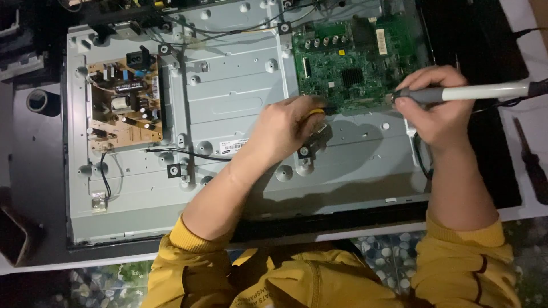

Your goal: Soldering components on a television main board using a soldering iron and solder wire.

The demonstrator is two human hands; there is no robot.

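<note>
While the right hand (436, 105) is closing its fingers around a grey-and-white soldering iron (468, 92), the tool's tip is resting at the lower right edge of the green circuit board (357, 57), which is sitting at two o'clock on the grey metal chassis (240, 91). Just toward nine o'clock from that hand, the left hand (285, 128) is pinching a small yellow-handled tool (317, 111) against the board's bottom edge. Well apart, at nine o'clock on the chassis, a tan power board (123, 102) is lying flat. Yellow sleeves (462, 251) are covering both forearms.
</note>
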